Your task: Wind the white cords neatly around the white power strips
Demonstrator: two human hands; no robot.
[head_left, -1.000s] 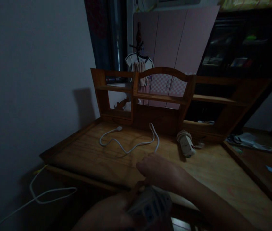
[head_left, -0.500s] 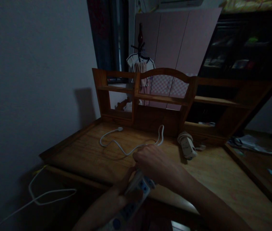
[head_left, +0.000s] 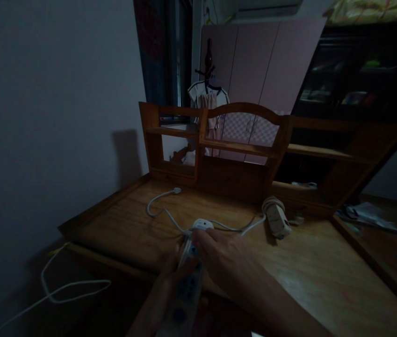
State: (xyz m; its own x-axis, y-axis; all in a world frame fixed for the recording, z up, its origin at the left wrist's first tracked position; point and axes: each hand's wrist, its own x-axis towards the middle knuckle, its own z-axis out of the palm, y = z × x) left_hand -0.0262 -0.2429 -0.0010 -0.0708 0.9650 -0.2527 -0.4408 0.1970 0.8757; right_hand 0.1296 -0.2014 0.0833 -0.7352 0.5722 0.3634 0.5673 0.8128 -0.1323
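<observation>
A white power strip (head_left: 179, 304) with dark blue sockets is held lengthwise over the desk's front edge. My left hand (head_left: 166, 281) is wrapped round its middle from the left, thumb across the socket face. Closed at the strip's far end, my right hand (head_left: 219, 248) has the white cord (head_left: 224, 228) running into it, though its fingertips are partly hidden. Cord also passes across the strip near its rounded far end. The cord's other stretch snakes left over the desk to a white plug (head_left: 176, 190).
A second white power strip (head_left: 277, 220) with its cord coiled on it lies right of centre on the wooden desk (head_left: 324, 271). Wooden shelves (head_left: 240, 147) stand along the back. A loose white cable (head_left: 79, 283) hangs at lower left, beside the wall (head_left: 61, 117).
The power strip has turned more upright in view, and its far end now shows. My right hand has moved down slightly against it. The cord's loop has swung right, towards the second strip.
</observation>
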